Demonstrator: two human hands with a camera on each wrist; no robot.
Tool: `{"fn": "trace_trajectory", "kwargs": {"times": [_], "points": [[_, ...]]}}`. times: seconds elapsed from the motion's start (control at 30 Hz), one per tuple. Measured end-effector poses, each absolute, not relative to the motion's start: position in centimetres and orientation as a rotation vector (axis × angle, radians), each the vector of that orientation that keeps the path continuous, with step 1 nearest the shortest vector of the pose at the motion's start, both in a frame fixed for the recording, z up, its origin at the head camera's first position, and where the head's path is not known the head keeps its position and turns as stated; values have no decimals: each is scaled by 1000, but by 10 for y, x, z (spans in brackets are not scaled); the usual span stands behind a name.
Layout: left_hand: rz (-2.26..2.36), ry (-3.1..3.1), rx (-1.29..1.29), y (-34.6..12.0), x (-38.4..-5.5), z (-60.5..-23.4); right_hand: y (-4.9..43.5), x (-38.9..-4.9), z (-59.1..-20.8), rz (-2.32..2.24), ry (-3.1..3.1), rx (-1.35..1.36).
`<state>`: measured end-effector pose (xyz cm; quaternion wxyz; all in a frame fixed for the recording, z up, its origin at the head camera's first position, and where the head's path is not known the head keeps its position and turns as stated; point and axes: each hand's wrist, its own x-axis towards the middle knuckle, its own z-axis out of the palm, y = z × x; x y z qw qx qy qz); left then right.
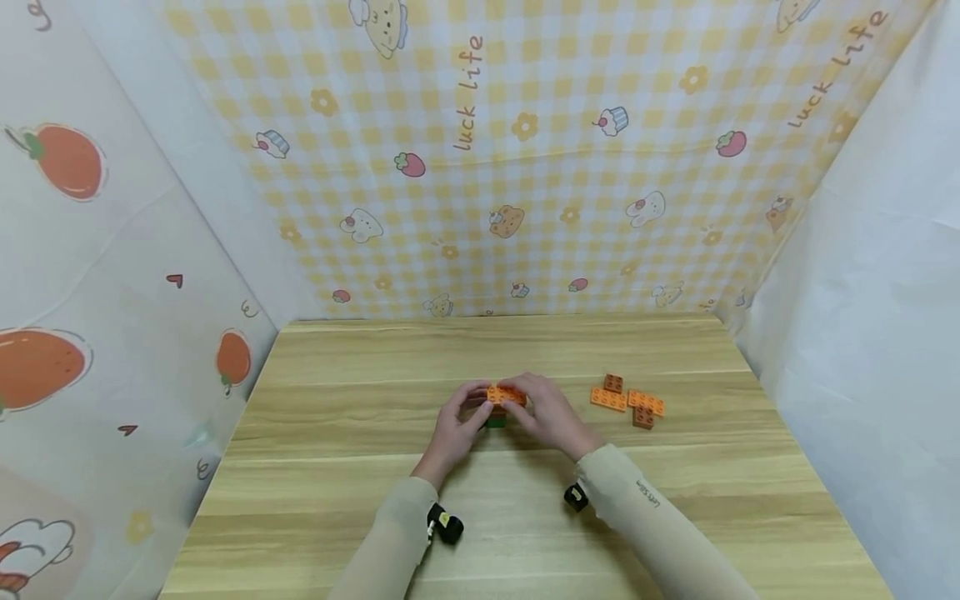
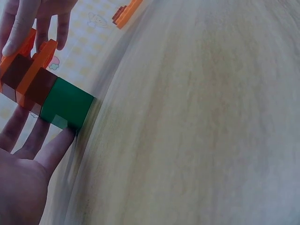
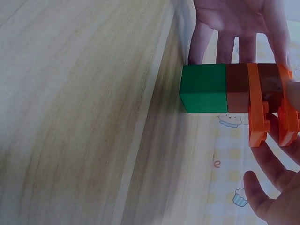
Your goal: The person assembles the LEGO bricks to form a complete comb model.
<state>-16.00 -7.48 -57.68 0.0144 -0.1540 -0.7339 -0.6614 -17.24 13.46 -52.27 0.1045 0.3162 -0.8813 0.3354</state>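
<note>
Brick stack [image 3: 238, 88] — upright | left hand [image 1: 456, 427] holding its left side | right hand [image 1: 551, 414] pinching top plate [image 1: 498, 395]

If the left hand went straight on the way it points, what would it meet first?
The block stack right at its fingertips; the left hand appears to touch it. Just past that, probably the right hand, though depth is hard to judge.

Wooden table [image 1: 510, 533], brick stack [image 3: 236, 88], other bricks [image 1: 643, 402] nearby
</note>
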Motion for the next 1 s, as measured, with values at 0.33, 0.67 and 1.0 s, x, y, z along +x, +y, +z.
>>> {"fn": "trace_trajectory", "kwargs": {"times": [0.33, 0.67, 1.0], "points": [[-2051, -2270, -478, -75, -160, -577, 134, -174, -522, 994, -2624, 926], [-2041, -2295, -478, -74, -160, -577, 137, -176, -520, 1011, -2679, 923], [-2034, -2282, -483, -75, -158, -579, 157, -168, -520, 1102, -2772, 787]]}}
